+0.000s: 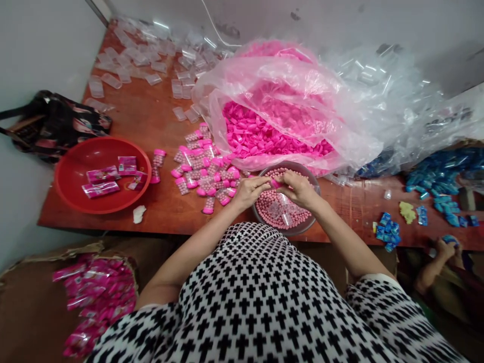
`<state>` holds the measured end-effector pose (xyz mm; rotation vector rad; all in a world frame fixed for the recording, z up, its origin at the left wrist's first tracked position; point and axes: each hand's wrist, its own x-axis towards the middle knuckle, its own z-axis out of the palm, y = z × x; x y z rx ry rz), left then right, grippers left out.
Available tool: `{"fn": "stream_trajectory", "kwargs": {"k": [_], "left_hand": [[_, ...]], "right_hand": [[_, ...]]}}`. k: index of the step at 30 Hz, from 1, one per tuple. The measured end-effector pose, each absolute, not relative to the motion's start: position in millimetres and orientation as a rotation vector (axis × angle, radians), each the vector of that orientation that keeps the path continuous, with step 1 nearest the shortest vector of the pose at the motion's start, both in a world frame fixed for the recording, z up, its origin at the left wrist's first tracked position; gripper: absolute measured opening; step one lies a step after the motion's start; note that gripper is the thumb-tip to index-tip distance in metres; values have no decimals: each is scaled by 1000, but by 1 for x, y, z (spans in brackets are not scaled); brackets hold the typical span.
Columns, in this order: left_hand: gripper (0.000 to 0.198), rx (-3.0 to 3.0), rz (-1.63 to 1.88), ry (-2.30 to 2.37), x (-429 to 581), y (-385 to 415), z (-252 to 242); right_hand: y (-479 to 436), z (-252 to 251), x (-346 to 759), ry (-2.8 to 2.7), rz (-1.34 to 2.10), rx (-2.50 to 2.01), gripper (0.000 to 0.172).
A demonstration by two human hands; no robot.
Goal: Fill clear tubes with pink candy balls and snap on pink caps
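Over the grey bowl of pink pills, I'm pinching a small pink cap shut in my right grip, just above the pills. Its long axis is lying roughly level, pointing across toward my left grip, whose fingers are closing in beside it; I can't tell whether they have hold of it. I'm keeping the pinch low, so any slip is dropping into the bowl.
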<state>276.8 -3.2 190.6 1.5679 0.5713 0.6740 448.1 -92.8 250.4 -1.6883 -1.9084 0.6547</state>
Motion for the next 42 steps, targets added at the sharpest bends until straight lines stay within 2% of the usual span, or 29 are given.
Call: {"fn": "stream_trajectory", "kwargs": {"k": [4, 7, 11, 13, 18, 23, 27, 35, 39, 42], "left_hand": [[22, 1568, 647, 544, 279, -4, 186], [27, 1412, 628, 626, 283, -8, 180], [47, 979, 606, 723, 285, -13, 172], [50, 905, 604, 734, 283, -13, 172], [31, 1298, 652, 679, 276, -15, 181], [22, 1493, 720, 578, 276, -23, 185], [23, 1469, 722, 626, 272, -27, 184], [26, 1523, 537, 667, 256, -26, 161], [30, 1402, 543, 738, 248, -20, 155], [30, 1323, 683, 856, 232, 3, 157]], "right_hand": [[-97, 242, 447, -1861, 676, -1666, 15], [-96, 239, 448, -1614, 773, -1634, 20], [-101, 236, 446, -1042, 1164, -1455, 41], [-105, 233, 445, -812, 1296, -1367, 49], [-106, 225, 444, -578, 1290, -1363, 36], [-100, 230, 436, -497, 1723, -1225, 32], [-99, 221, 419, -347, 1653, -1170, 25], [-105, 187, 386, -81, 1596, -1176, 26], [-103, 189, 398, -218, 1658, -1254, 34], [-108, 194, 437, -484, 1446, -1419, 41]]}}
